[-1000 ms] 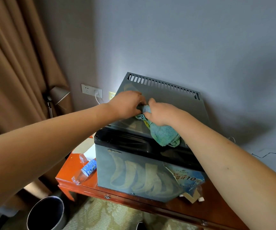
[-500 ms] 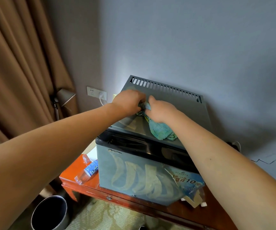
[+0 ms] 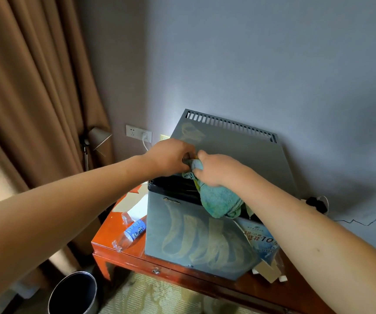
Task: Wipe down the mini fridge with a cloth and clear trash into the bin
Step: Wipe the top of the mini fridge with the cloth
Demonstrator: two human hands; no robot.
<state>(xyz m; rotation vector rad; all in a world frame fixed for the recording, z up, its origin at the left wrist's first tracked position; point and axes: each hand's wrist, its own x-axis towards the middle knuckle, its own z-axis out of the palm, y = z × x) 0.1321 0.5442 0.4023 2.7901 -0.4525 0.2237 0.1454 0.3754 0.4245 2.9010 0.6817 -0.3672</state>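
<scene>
The mini fridge (image 3: pixel 205 241) stood directly below your grip, its smeared door facing you. Your left hand (image 3: pixel 168 158) and right hand (image 3: pixel 216 169) both pinched the teal cloth (image 3: pixel 218 201), fingers curled tight. It hung downward from your right hand, the nearer one, over the door's top edge.

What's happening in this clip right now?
A person grips a teal cloth with both hands, left hand and right hand, above the front edge of a grey mini fridge. Wipe streaks show on its door. A plastic bottle lies on the orange table; the bin stands below.
</scene>
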